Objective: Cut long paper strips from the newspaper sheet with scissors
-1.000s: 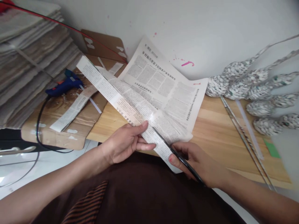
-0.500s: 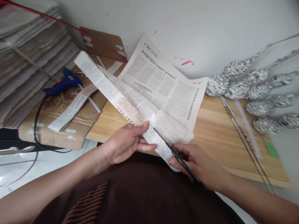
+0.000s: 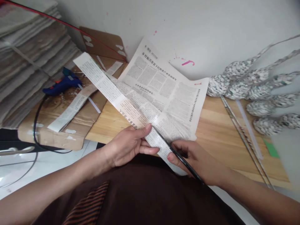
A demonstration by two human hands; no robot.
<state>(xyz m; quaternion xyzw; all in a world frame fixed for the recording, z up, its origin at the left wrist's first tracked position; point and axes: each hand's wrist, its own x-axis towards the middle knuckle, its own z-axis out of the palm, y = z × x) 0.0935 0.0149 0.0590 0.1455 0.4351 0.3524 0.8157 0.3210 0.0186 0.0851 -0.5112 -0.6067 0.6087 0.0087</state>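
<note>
My left hand [image 3: 132, 145] pinches a long folded newspaper strip [image 3: 103, 84] between thumb and fingers, near its lower part. The strip slants from the upper left down toward my lap. In my right hand [image 3: 192, 159] is a long, thin, dark tool [image 3: 179, 156], which looks like a blade or scissors. Its tip lies along the strip's edge, close to my left thumb; the rest of it is partly hidden by my fingers. Behind the strip, a large newspaper sheet [image 3: 161, 78] leans against the wall and rests on the wooden table [image 3: 217, 125].
At left, a blue glue gun [image 3: 62, 86] and a paper strip [image 3: 70, 112] lie on cardboard [image 3: 47, 134], beside a tall paper stack [image 3: 30, 56]. Woven paper pieces [image 3: 260, 107], thin rods [image 3: 246, 143] and a green patch [image 3: 272, 148] are at right.
The dark tool's tip has shifted slightly up and left along the strip. My right hand has moved a little the same way, and the large sheet has dipped slightly at its top.
</note>
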